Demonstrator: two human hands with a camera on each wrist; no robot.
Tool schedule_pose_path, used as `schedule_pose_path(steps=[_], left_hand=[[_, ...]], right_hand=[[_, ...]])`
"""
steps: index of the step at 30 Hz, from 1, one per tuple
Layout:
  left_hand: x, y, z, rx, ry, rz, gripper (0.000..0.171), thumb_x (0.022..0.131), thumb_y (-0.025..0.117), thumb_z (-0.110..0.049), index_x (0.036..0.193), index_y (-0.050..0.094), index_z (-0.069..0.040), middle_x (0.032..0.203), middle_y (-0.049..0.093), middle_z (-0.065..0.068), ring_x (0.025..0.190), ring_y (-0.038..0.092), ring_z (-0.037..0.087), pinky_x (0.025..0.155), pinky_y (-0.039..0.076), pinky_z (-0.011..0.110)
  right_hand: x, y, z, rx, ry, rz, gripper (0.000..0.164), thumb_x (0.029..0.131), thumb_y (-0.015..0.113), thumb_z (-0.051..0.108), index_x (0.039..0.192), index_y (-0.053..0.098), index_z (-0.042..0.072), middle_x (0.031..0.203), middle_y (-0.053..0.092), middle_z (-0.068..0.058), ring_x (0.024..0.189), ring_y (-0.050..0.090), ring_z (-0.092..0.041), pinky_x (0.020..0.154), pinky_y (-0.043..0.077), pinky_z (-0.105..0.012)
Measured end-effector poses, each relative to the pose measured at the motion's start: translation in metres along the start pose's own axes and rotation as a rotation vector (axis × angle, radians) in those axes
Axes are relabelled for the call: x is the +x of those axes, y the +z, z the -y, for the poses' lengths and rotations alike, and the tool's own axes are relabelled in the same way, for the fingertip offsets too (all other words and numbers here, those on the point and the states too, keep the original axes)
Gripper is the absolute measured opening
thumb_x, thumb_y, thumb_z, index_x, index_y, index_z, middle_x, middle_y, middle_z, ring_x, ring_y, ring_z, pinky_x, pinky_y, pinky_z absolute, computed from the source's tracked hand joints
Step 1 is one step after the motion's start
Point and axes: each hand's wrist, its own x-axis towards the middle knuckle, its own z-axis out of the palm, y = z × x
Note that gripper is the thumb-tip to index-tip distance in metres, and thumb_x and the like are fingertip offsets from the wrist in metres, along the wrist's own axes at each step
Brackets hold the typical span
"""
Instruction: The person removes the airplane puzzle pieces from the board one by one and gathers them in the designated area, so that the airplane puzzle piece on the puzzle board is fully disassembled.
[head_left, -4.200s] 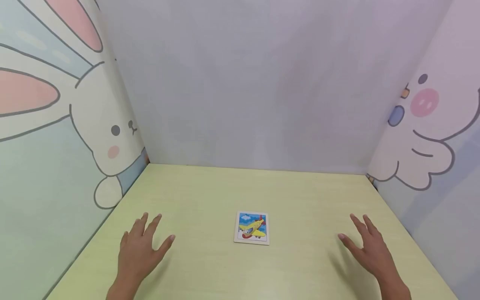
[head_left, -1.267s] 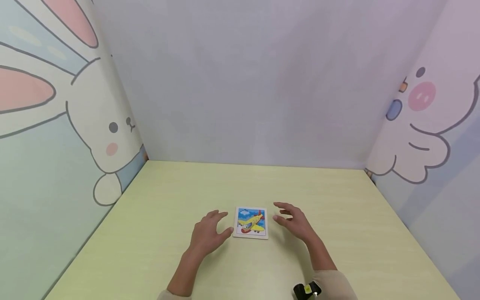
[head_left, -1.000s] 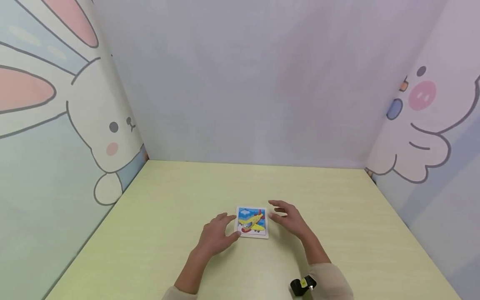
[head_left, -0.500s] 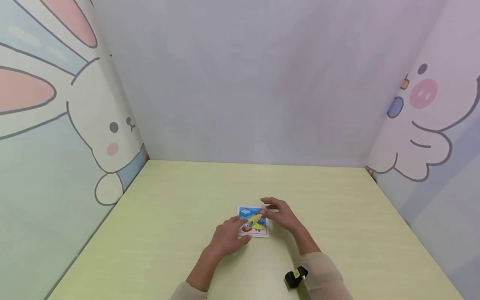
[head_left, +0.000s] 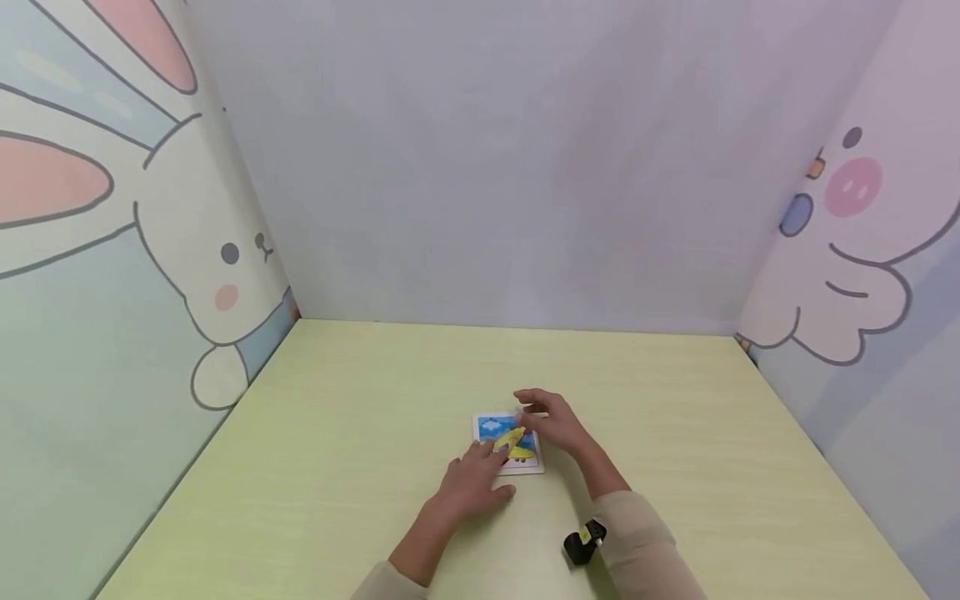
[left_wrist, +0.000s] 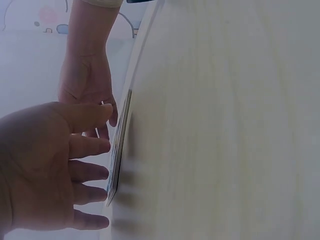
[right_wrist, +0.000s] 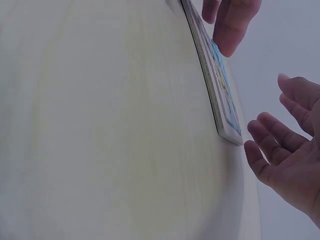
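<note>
A small square puzzle board (head_left: 521, 451), white-bordered with a yellow aeroplane on blue sky, lies flat on the table. My left hand (head_left: 471, 487) reaches over its lower left part, fingers extended and thumb off to the near side. In the left wrist view, those fingertips are at the face of the board (left_wrist: 120, 142), seen edge-on. My right hand (head_left: 553, 421) is at the upper right corner with loosely bent fingers, its thumb over the picture. The right wrist view shows the right hand (right_wrist: 295, 155) beside the board (right_wrist: 215, 85), gripping nothing.
The pale yellow table (head_left: 360, 400) runs back to a plain grey wall (head_left: 480, 167). Side panels carry a cartoon rabbit (head_left: 217, 225) on the left and a white cartoon animal (head_left: 862, 250) on the right. A black device (head_left: 583, 543) sits at the right wrist.
From wide apart, both hands have come inward to the board. Over the last second the left hand slid right over the picture, and the right hand moved left to the corner.
</note>
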Motion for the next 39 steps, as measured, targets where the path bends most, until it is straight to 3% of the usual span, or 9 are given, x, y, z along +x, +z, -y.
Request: schedule_pose_path(steps=[6, 13, 19, 24, 28, 39], left_hand=[[-0.002, 0.004, -0.001, 0.057, 0.001, 0.021, 0.055, 0.086, 0.063, -0.039, 0.131, 0.054, -0.01, 0.141, 0.041, 0.013, 0.129, 0.033, 0.037, 0.093, 0.035, 0.057], [0.0, 0.003, 0.001, 0.052, 0.003, 0.069, 0.057, 0.086, 0.061, -0.04, 0.134, 0.05, -0.011, 0.143, 0.037, 0.012, 0.132, 0.03, 0.035, 0.093, 0.034, 0.056], [0.001, 0.001, -0.001, 0.062, 0.001, 0.076, 0.057, 0.085, 0.063, -0.04, 0.133, 0.05, -0.011, 0.143, 0.038, 0.012, 0.131, 0.03, 0.038, 0.093, 0.035, 0.056], [0.002, 0.003, -0.005, 0.079, -0.03, 0.065, 0.06, 0.085, 0.063, -0.042, 0.134, 0.049, -0.01, 0.143, 0.038, 0.014, 0.126, 0.032, 0.045, 0.092, 0.036, 0.056], [0.002, 0.003, -0.01, 0.127, -0.054, 0.062, 0.061, 0.085, 0.063, -0.044, 0.135, 0.049, -0.012, 0.143, 0.037, 0.014, 0.124, 0.034, 0.044, 0.089, 0.037, 0.057], [0.003, -0.001, -0.02, 0.16, -0.088, 0.033, 0.063, 0.083, 0.064, -0.046, 0.133, 0.05, -0.01, 0.14, 0.04, 0.016, 0.121, 0.039, 0.044, 0.085, 0.04, 0.055]], right_hand=[[0.007, 0.004, 0.001, 0.016, -0.009, 0.018, 0.039, 0.089, 0.063, 0.01, 0.124, 0.055, -0.004, 0.121, 0.056, -0.022, 0.103, 0.057, -0.033, 0.083, 0.049, -0.04], [0.015, 0.012, -0.001, 0.047, -0.039, 0.053, 0.035, 0.09, 0.06, 0.004, 0.122, 0.054, -0.009, 0.117, 0.056, -0.027, 0.1, 0.058, -0.034, 0.076, 0.051, -0.037], [0.023, 0.019, -0.008, 0.015, -0.006, 0.068, 0.03, 0.09, 0.06, 0.004, 0.119, 0.059, -0.005, 0.106, 0.062, -0.018, 0.088, 0.06, -0.023, 0.068, 0.052, -0.03], [0.026, 0.021, -0.002, -0.047, 0.02, 0.084, 0.028, 0.089, 0.062, 0.007, 0.115, 0.062, -0.001, 0.094, 0.061, -0.007, 0.076, 0.057, -0.019, 0.065, 0.05, -0.03], [0.029, 0.023, 0.003, -0.144, 0.054, 0.107, 0.025, 0.087, 0.065, 0.011, 0.111, 0.066, 0.004, 0.088, 0.058, -0.001, 0.077, 0.052, -0.018, 0.067, 0.047, -0.029], [0.038, 0.029, 0.002, -0.285, 0.07, 0.16, 0.016, 0.082, 0.069, 0.012, 0.098, 0.071, 0.01, 0.082, 0.054, 0.002, 0.074, 0.047, -0.015, 0.062, 0.043, -0.028]])
